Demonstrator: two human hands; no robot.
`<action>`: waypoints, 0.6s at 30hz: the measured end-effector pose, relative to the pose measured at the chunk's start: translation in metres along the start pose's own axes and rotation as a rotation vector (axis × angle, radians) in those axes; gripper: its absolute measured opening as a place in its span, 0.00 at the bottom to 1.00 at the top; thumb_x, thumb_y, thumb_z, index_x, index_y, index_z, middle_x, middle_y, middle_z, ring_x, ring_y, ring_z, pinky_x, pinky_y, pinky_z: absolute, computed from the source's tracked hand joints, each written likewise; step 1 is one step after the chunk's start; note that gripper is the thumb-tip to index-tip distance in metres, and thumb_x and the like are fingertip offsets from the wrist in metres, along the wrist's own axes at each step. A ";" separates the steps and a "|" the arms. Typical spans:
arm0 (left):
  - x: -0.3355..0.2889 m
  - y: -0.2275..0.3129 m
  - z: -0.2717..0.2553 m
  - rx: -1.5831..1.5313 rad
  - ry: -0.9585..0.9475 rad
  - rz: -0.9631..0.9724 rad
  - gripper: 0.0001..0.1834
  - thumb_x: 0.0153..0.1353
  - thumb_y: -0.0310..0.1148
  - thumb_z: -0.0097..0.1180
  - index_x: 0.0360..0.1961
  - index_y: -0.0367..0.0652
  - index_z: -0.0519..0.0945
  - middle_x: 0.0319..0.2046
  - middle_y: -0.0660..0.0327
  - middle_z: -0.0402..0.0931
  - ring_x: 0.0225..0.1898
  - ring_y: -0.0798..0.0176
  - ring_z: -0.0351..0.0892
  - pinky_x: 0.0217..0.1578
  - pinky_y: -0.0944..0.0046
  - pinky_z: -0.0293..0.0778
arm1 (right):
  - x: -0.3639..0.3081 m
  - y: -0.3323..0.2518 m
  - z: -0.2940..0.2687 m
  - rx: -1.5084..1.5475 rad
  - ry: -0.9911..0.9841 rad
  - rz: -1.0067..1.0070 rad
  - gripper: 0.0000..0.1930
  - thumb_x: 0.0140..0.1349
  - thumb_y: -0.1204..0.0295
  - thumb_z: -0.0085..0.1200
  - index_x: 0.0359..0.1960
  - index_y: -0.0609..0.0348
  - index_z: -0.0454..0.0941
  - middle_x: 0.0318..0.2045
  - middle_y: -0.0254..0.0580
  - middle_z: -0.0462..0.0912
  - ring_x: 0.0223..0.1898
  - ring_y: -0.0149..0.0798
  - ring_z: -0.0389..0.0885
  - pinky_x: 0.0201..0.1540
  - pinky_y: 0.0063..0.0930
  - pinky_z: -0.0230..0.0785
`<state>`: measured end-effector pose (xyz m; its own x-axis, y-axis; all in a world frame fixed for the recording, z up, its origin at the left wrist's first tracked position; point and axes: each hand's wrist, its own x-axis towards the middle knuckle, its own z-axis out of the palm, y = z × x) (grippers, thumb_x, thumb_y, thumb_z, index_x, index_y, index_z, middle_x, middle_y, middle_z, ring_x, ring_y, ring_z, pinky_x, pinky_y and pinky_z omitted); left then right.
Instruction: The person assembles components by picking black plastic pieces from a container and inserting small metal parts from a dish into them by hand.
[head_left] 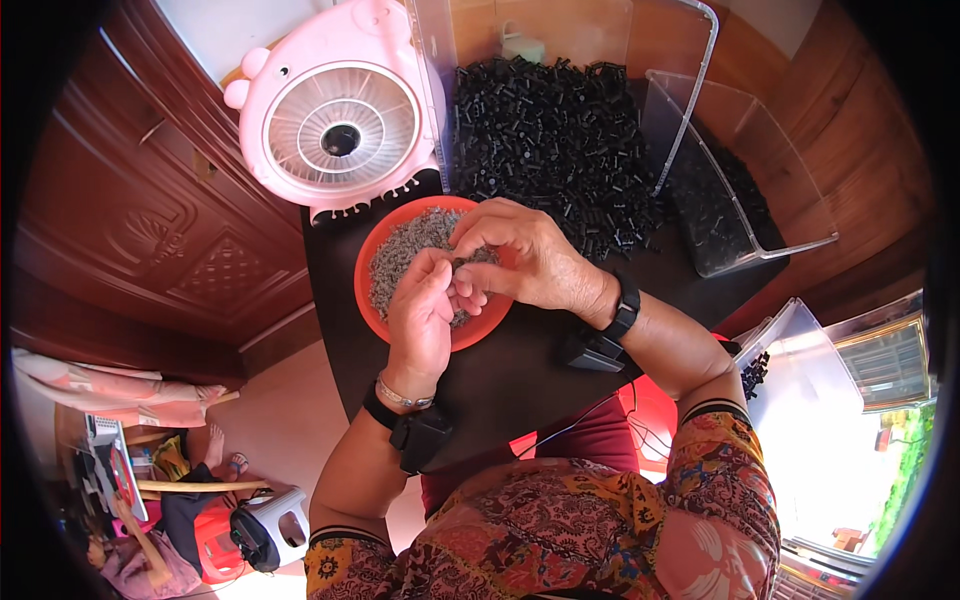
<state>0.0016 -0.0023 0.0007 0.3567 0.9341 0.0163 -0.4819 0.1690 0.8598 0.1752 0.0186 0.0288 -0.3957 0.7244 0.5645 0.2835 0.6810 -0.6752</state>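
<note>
My two hands meet above an orange-red bowl (366,290) heaped with small grey pieces (400,262). The fingers of my left hand (422,315) are pinched together, palm turned up. My right hand (535,255) comes in from the right, thumb and forefinger closed at the left fingertips. Something small and dark shows between the fingertips, too tiny and covered to name. Behind the bowl lies a large heap of small black cylindrical parts (550,140).
A clear plastic bin (700,90) stands around the black heap, with another tilted clear bin (745,230) at its right. A pink animal-shaped fan (250,130) is left of them. All stand on a dark table (490,395). At lower left, a person's foot (214,446) shows near a stool (290,525).
</note>
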 end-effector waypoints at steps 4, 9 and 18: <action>0.000 -0.001 -0.001 -0.004 0.008 0.001 0.12 0.67 0.40 0.43 0.37 0.41 0.70 0.27 0.64 0.70 0.29 0.67 0.72 0.32 0.69 0.68 | 0.000 0.001 -0.001 -0.017 -0.026 -0.005 0.08 0.51 0.76 0.63 0.35 0.60 0.80 0.36 0.39 0.80 0.41 0.40 0.78 0.44 0.31 0.71; 0.002 0.000 -0.002 0.009 -0.057 -0.020 0.12 0.67 0.39 0.43 0.35 0.41 0.70 0.27 0.63 0.70 0.29 0.66 0.72 0.32 0.69 0.68 | 0.000 0.006 -0.002 0.095 -0.068 0.021 0.06 0.55 0.76 0.60 0.36 0.60 0.81 0.36 0.39 0.80 0.40 0.37 0.77 0.44 0.29 0.70; 0.003 -0.001 -0.004 -0.024 -0.102 -0.045 0.12 0.66 0.39 0.44 0.34 0.40 0.71 0.27 0.63 0.69 0.29 0.66 0.73 0.32 0.68 0.68 | -0.001 0.008 -0.002 0.238 -0.064 0.094 0.03 0.58 0.77 0.57 0.33 0.61 0.80 0.33 0.36 0.79 0.38 0.34 0.77 0.42 0.26 0.69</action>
<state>-0.0001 0.0017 -0.0016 0.4578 0.8885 0.0309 -0.4817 0.2187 0.8486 0.1794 0.0232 0.0238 -0.4336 0.7700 0.4682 0.1108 0.5611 -0.8203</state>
